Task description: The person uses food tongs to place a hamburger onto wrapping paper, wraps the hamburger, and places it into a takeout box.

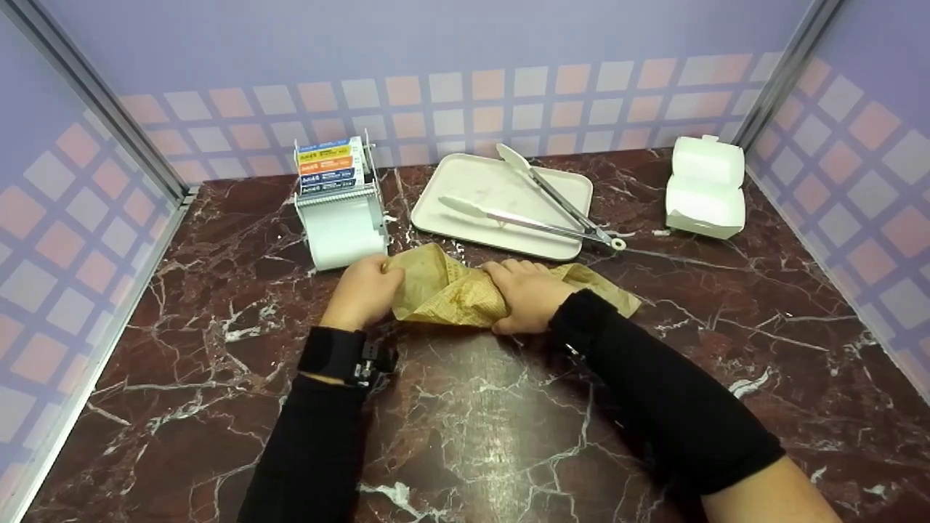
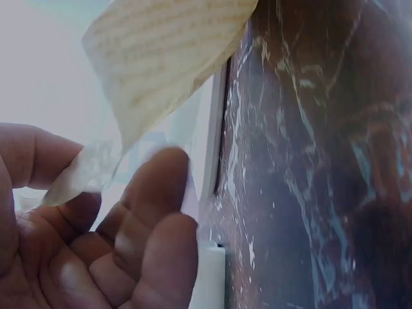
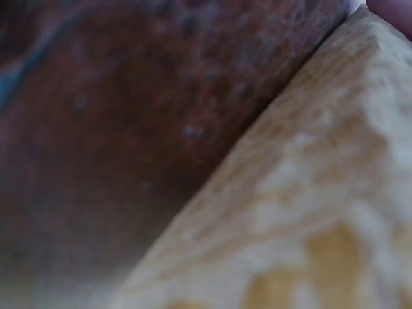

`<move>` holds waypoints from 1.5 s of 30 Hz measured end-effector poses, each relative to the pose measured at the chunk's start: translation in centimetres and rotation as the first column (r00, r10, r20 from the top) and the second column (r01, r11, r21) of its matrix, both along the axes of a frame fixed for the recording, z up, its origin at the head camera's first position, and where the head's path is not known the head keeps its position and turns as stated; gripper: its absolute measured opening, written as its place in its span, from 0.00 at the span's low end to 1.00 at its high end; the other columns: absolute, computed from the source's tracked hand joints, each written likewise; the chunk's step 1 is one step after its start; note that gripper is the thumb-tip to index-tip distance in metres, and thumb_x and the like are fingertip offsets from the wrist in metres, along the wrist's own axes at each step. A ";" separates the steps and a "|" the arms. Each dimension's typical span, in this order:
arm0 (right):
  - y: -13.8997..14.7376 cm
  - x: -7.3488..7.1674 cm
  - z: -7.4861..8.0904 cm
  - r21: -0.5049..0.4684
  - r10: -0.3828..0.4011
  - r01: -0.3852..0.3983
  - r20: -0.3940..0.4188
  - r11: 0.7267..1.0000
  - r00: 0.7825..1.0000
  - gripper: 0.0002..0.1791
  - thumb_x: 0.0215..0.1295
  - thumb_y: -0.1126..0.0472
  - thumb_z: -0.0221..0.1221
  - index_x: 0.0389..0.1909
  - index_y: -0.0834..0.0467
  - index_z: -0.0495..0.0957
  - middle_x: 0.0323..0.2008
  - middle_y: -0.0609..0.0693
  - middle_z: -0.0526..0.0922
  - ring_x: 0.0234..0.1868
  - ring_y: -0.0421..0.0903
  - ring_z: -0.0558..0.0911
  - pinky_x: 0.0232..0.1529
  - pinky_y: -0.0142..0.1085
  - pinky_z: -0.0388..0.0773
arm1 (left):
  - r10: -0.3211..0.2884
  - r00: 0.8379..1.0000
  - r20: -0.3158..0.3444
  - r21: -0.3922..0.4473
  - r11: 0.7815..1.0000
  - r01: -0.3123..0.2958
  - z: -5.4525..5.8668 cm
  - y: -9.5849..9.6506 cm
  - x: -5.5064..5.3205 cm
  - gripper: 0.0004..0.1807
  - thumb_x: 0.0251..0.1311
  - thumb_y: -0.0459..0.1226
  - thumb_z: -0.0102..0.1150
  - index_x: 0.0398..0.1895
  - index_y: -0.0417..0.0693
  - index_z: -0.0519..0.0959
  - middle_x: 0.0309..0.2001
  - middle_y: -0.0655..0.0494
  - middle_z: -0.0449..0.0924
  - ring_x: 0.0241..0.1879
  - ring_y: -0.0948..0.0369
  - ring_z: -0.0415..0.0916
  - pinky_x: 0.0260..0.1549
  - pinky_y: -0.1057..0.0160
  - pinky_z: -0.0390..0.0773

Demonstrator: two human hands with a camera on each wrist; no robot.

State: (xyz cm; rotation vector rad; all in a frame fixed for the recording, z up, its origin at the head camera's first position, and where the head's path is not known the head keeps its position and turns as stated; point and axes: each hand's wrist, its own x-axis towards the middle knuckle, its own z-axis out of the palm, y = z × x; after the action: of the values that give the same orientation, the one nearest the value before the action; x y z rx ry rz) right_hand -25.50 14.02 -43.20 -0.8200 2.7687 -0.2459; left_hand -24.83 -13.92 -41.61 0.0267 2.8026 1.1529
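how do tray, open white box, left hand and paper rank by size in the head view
1. Tray
2. Open white box
3. Left hand
Paper: unranked, partly hidden by the right hand.

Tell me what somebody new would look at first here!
Probably the folded yellowish-brown paper in the middle of the dark red table, where the left hand holds one end and the right hand rests on it. Next might be the tongs lying spread across the pale tray behind, then the brightly striped holder at the back left.
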 end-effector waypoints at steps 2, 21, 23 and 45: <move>0.0 0.0 0.0 0.001 0.000 0.000 -0.003 1.000 1.000 0.59 0.56 0.41 0.74 0.81 0.58 0.55 0.72 0.62 0.70 0.72 0.63 0.70 0.79 0.59 0.63 | 0.010 1.000 -0.010 0.020 1.000 -0.009 0.1 0.4 0.1 0.13 0.71 0.41 0.48 0.26 0.53 0.65 0.27 0.56 0.67 0.30 0.56 0.68 0.32 0.59 0.72; -0.1 0.2 -0.1 0.026 0.000 0.000 -0.009 1.000 1.000 0.59 0.57 0.41 0.72 0.82 0.60 0.53 0.74 0.64 0.67 0.75 0.66 0.67 0.80 0.59 0.60 | 0.075 0.993 -0.094 0.285 0.958 -0.046 0.9 3.9 1.2 0.14 0.69 0.38 0.51 0.24 0.53 0.63 0.26 0.58 0.67 0.26 0.60 0.69 0.24 0.65 0.72; -0.1 0.2 -0.1 0.025 -0.001 0.001 -0.012 1.000 1.000 0.59 0.57 0.41 0.72 0.82 0.60 0.53 0.74 0.64 0.67 0.75 0.66 0.67 0.80 0.59 0.60 | 0.080 0.993 -0.087 0.341 0.939 -0.046 0.8 4.2 1.3 0.15 0.70 0.38 0.51 0.23 0.53 0.63 0.25 0.59 0.66 0.24 0.62 0.68 0.22 0.68 0.71; -0.3 0.4 -0.1 0.050 0.000 0.001 -0.020 0.999 1.000 0.59 0.58 0.41 0.72 0.82 0.62 0.53 0.75 0.65 0.66 0.75 0.66 0.67 0.80 0.59 0.61 | -0.350 0.928 0.126 0.959 0.282 -0.024 -2.1 6.8 1.2 0.47 0.74 0.68 0.10 0.86 0.54 0.49 0.86 0.48 0.49 0.85 0.48 0.44 0.83 0.45 0.51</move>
State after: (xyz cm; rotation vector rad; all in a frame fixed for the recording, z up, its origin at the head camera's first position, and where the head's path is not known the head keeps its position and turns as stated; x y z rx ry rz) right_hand -25.14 13.75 -43.32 -0.8133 2.7821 -0.1689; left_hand -23.59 -7.11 -43.69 0.2082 1.3542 2.3139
